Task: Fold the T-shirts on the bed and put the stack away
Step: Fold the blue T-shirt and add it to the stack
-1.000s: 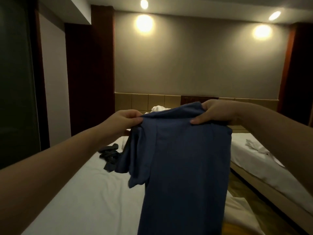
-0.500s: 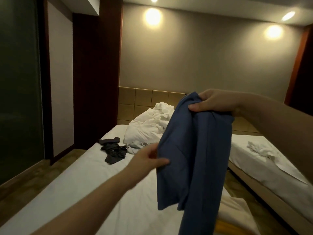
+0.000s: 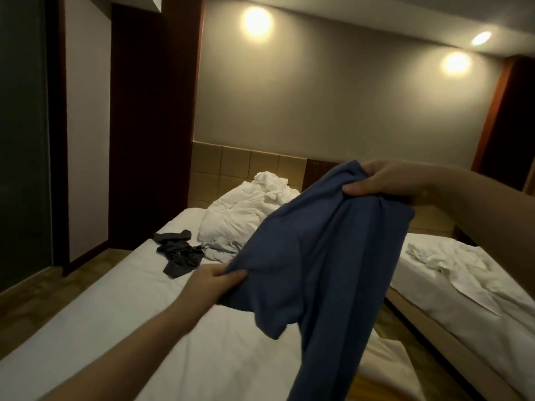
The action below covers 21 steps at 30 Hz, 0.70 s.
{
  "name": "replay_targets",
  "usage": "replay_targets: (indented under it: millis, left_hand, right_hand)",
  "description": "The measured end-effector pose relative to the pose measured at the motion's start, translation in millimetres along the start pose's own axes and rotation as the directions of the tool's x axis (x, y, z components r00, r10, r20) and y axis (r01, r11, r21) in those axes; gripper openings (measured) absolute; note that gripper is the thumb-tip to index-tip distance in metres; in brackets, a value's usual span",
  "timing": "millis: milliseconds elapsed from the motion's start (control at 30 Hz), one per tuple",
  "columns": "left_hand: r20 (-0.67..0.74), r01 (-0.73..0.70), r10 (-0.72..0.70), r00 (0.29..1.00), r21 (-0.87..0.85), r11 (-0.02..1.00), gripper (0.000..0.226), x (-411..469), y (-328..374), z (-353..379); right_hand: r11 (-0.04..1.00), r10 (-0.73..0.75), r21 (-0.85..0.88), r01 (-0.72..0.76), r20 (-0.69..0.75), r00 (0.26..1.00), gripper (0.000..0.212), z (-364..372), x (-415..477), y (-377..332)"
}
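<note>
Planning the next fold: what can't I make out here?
Head view only.
Lower end of shirt: cut off by bottom edge.
Part of bed: hidden by the shirt.
The dark garment: too dim and crumpled to tell its kind.
Fingers of left hand: behind the shirt.

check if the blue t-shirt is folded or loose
Loose, not folded: the blue T-shirt hangs bunched above the bed, right hand gripping its top, left hand pinching a lower edge.

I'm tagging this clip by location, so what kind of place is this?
Probably a hotel twin room: the near bed and a second bed stand side by side in matching white sheets, a panelled headboard lines the wall behind, and a recessed spotlight sits in the ceiling.
</note>
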State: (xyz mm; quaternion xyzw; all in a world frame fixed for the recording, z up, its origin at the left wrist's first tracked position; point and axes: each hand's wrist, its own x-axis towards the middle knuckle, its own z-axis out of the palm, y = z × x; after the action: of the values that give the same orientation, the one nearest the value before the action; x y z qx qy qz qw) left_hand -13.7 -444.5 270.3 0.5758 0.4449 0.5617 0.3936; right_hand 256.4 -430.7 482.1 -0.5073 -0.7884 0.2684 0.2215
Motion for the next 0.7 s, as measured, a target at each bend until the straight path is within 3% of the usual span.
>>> replay_targets:
  millis: [133, 200, 267, 400, 533, 600, 700]
  left_hand:
    - [-0.020, -0.088, 0.088, 0.996, -0.017, 0.996, 0.022, 26.4, 54.9, -39.3]
    - [0.078, -0.116, 0.101, 0.992, 0.220, 0.969, 0.012, 30.8, 69.1, -42.8]
    - [0.120, -0.109, 0.067, 0.991, 0.396, 0.912, 0.010, 32.4, 79.4, -45.7]
    - [0.050, -0.174, 0.167, 0.985, 0.282, 0.944, 0.007, 41.1, 110.3, -64.3]
    - [0.086, -0.188, 0.170, 0.982, 0.306, 0.933, 0.006, 36.6, 126.4, -61.1]
    - [0.087, -0.194, 0.178, 0.980, 0.258, 0.946, 0.015, 36.6, 135.4, -67.2]
    - [0.014, -0.221, 0.221, 0.975, 0.051, 0.974, 0.012, 39.7, 149.8, -74.9]
  right_hand:
    - [0.983, -0.044, 0.164, 0.084, -0.232, 0.972, 0.013, -6.5, -0.4, 3.7]
    - [0.971, -0.041, 0.216, 0.098, -0.253, 0.967, 0.010, -1.8, -0.3, 6.9]
    - [0.986, -0.030, 0.153, 0.073, -0.264, 0.964, 0.009, 4.8, 1.4, 11.9]
    - [0.937, -0.062, 0.291, 0.194, -0.408, 0.911, 0.011, 5.3, -0.6, 12.9]
    - [0.935, -0.112, 0.242, 0.258, -0.488, 0.866, 0.004, 8.4, -7.4, 9.4]
    - [0.929, -0.154, 0.202, 0.311, -0.553, 0.819, 0.004, 6.6, -10.8, 5.7]
    - [0.898, -0.265, 0.082, 0.432, -0.683, 0.681, 0.014, 6.4, -12.0, -4.1]
